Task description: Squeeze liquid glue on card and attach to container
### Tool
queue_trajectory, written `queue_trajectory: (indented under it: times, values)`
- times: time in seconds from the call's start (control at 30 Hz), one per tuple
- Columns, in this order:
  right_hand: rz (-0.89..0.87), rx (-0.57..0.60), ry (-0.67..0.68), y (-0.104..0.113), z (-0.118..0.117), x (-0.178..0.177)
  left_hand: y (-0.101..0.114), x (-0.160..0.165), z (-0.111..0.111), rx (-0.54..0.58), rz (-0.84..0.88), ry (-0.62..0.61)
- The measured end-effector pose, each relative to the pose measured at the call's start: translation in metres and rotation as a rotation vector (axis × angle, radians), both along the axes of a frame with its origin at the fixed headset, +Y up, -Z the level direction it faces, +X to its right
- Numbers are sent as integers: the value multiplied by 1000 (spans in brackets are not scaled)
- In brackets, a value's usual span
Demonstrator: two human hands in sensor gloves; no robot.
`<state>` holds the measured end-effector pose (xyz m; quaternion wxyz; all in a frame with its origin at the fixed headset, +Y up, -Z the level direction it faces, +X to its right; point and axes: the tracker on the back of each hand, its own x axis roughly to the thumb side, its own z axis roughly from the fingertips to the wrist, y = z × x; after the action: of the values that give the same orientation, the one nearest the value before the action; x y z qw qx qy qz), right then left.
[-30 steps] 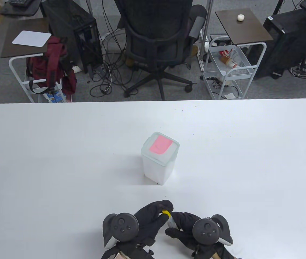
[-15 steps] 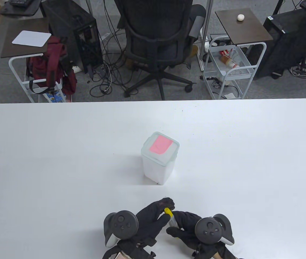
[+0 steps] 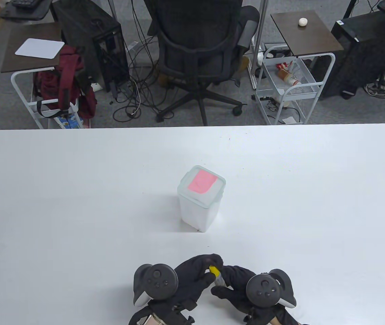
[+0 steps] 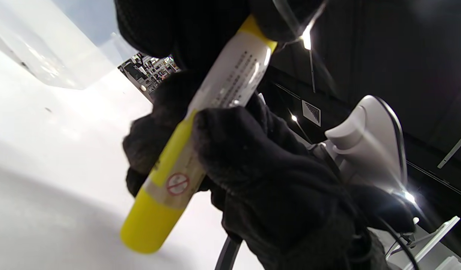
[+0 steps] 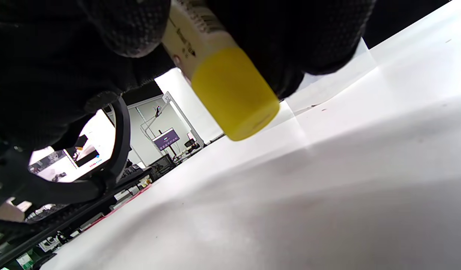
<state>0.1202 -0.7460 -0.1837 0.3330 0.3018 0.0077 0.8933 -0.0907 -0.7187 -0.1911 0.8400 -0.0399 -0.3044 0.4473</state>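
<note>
- At the near edge of the table (image 3: 43,203), about mid-width: both hands meet on the glue tube (image 3: 217,275). Left hand (image 3: 192,281) has its fingertips curled over the yellow top end; right hand (image 3: 236,287) wraps the tube body lower down.
- Neither hand is free: left pinches the top end, right grips the barrel between thumb and fingers, as the left wrist view shows (image 4: 253,176).
- Tube long axis: tilted, top end leaning away from the person and slightly left, bottom end towards the right palm. Bottom end hangs just above the table, not touching, per the right wrist view (image 5: 234,97).
- Tube: slim cylinder, glossy white printed label mid-body, smooth yellow plastic at both ends. Whether the cap is on or off, can't tell; left fingers hide it.
- Key relation, my read: container (image 3: 201,199) lies straight ahead of the hands, well apart, towards the table centre. Both hands about equally near; slightly left of the tube's lean.
- Container: tall, square-section, translucent frosted plastic, clip-style lid with rounded corners.
- Pink card (image 3: 202,181): flat, matte, lying on the lid, one corner looks curled.
</note>
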Motion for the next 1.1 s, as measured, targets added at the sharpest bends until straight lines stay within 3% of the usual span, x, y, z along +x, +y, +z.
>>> queue_trajectory:
  times: [0.17, 0.47, 0.6, 0.7, 0.73, 0.87, 0.93, 1.1]
  values:
    - [11, 25, -16, 2, 1, -2, -5, -3, 0, -7, 15, 143]
    - [-4, -12, 45, -2, -1, 0, 4, 1, -1, 51, -24, -31]
    - [-28, -47, 34, -1, -6, 2, 0, -5, -2, 34, 9, 39]
    - [-29, -22, -139, 3, -21, 18, -4, -13, -4, -2, 48, 205]
    - [-34, -67, -232, 3, -31, 27, -5, -17, -7, 6, 34, 245]
    - [-187, -195, -448, 1, -67, 57, -7, -23, -12, 14, 10, 273]
    - [-170, -218, -534, -1, -82, 65, -8, -23, -12, 12, 3, 273]
    - [-105, -261, -599, -9, -106, 68, -9, -21, -14, 17, -7, 288]
